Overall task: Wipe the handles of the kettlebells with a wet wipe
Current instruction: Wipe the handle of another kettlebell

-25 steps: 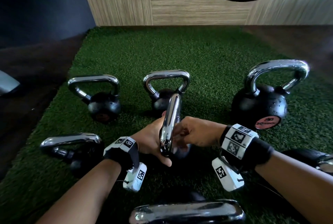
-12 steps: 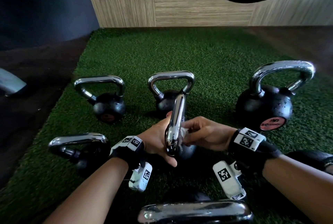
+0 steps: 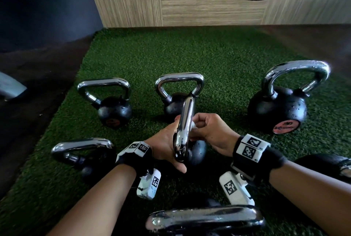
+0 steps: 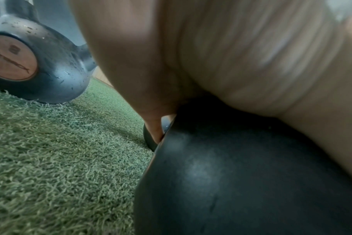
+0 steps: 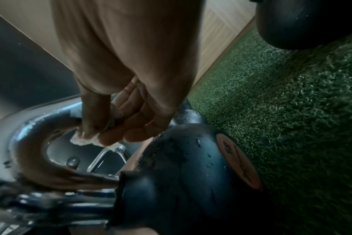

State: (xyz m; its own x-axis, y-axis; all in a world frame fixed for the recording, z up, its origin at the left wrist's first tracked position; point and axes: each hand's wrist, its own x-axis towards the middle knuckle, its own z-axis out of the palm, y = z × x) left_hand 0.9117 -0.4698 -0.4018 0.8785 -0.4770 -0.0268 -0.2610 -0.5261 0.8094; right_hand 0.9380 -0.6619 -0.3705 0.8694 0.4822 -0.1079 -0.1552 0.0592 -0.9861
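Dim, contrasty light; glare streaks the chrome handle point(image 3: 185, 121). Head view bows at its edges. Both wrist views are soft, the left hand point(image 4: 231, 55) smeared with blur.

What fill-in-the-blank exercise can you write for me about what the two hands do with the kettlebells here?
The right hand presses a white ____ on the shiny handle of the held kettlebell.
The left hand steadies that kettlebell, which rests on a ____ mat.
The biggest kettlebell stands at the far ____ of the head view.
Missing words: wipe, green, right.
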